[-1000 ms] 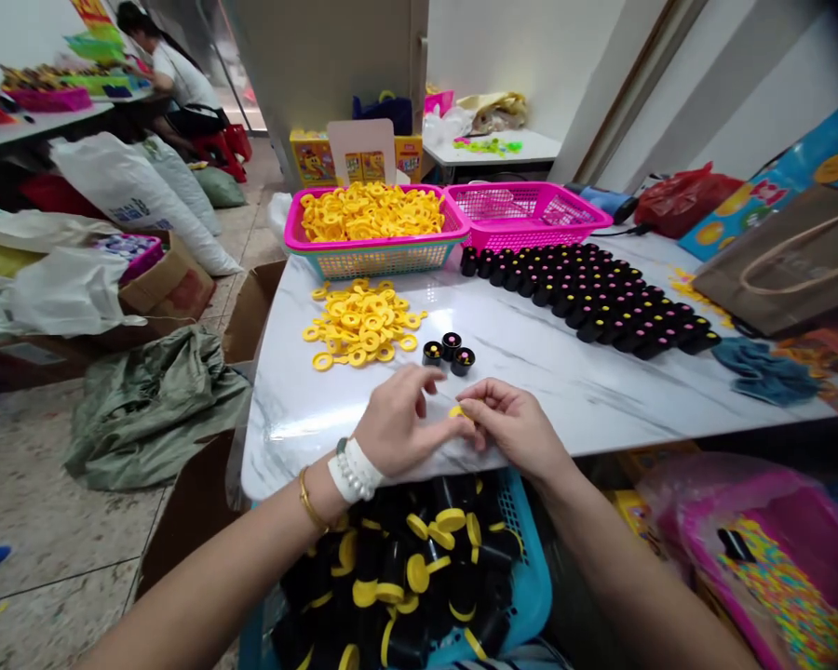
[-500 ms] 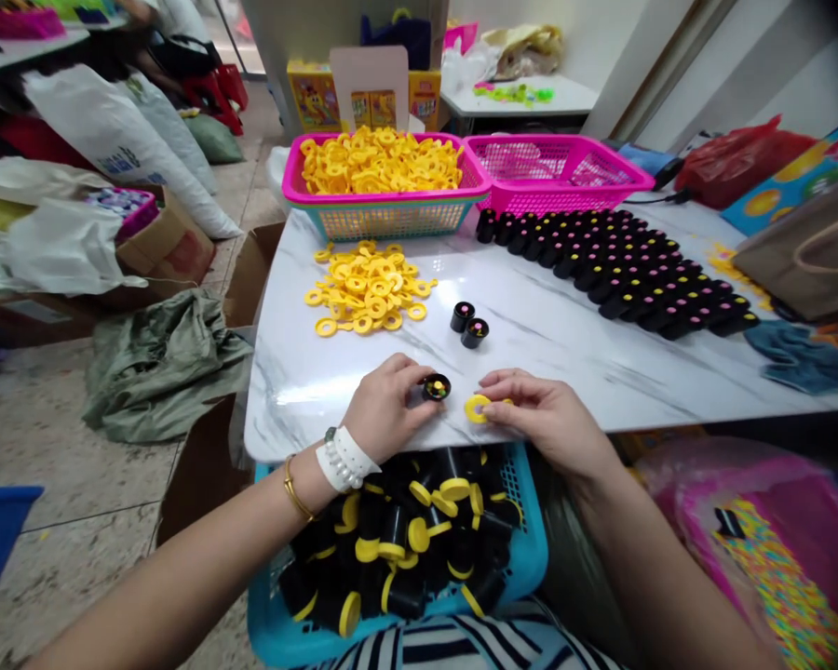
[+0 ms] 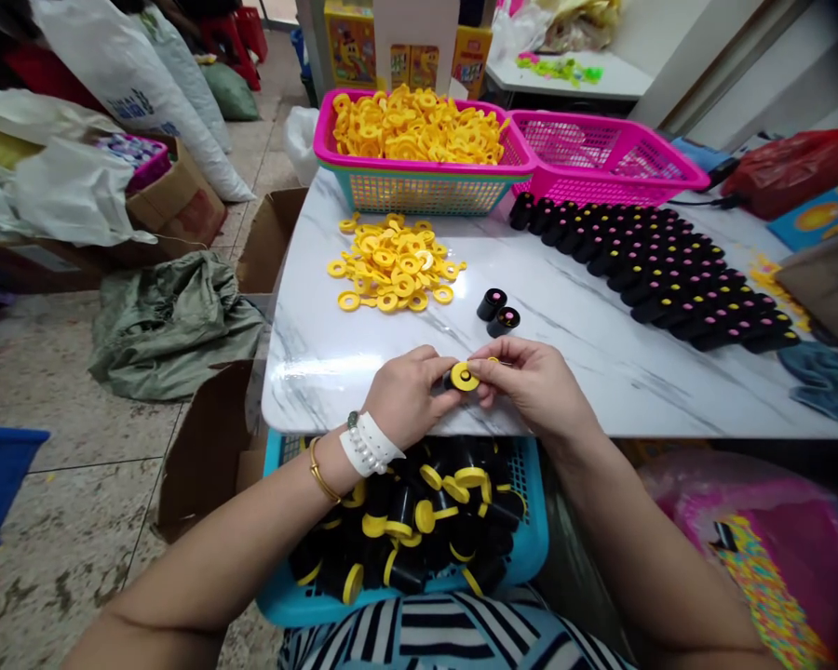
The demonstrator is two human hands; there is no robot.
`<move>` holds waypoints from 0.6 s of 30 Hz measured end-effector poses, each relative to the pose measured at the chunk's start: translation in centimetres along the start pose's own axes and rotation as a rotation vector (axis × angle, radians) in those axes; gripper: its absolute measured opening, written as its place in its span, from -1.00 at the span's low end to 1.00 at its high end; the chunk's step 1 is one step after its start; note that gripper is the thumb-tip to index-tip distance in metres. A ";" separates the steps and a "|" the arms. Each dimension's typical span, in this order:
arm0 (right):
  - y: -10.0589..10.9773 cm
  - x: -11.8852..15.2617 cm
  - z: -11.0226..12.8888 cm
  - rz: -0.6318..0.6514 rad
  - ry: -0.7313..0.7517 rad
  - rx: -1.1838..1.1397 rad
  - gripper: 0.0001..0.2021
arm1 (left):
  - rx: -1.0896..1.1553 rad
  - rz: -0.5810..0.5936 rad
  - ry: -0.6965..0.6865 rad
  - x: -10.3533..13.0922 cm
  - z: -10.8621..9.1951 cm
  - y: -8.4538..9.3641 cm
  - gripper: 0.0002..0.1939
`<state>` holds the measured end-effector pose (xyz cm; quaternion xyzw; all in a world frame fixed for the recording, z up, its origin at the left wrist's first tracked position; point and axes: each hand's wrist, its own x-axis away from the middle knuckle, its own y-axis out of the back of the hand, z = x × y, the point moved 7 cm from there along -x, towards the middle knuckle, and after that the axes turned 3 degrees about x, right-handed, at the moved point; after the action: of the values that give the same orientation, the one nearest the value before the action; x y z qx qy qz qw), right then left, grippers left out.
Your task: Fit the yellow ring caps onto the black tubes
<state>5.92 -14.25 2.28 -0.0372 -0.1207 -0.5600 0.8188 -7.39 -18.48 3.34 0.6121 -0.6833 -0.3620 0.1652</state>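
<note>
Near the table's front edge, my left hand (image 3: 413, 395) is closed round a small black cup (image 3: 448, 381), most of it hidden by the fingers. A yellow ring-shaped cap (image 3: 466, 376) with a tab lies over the cup's mouth. My right hand (image 3: 531, 380) pinches this cap at its right side, thumb on its face. Whether the cap is seated cannot be made out. Just beyond the hands stand two black cups (image 3: 504, 322) with pink bits inside. A loose pile of yellow ring caps (image 3: 398, 265) lies behind my left hand.
A pink basket (image 3: 419, 166) heaped with yellow caps stands at the back beside another pink basket (image 3: 614, 186). Rows of black cups (image 3: 642, 265) fill the table's right side. Below the front edge, a blue basket (image 3: 277, 596) holds black cups with yellow caps.
My right hand has brought the yellow ring cap leftward onto the cup in my left hand. The view has shifted, moving the table's contents slightly in the picture.
</note>
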 end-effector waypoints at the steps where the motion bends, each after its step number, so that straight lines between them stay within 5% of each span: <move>1: 0.0 0.0 0.1 -0.010 0.005 0.009 -0.75 | -0.005 0.005 0.003 0.0 0.0 0.0 -0.85; 10: -0.3 -0.1 -0.2 0.063 -0.015 0.012 -0.70 | 0.005 0.021 0.029 0.0 -0.3 0.3 -0.83; 18: -1.0 0.5 -0.8 0.119 -0.010 0.064 -0.67 | 0.401 0.150 0.179 -0.8 0.0 -0.1 -0.68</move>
<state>5.30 -15.25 1.60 -0.0210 -0.1403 -0.5060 0.8508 -7.21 -17.71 3.44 0.6099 -0.7678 -0.1501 0.1266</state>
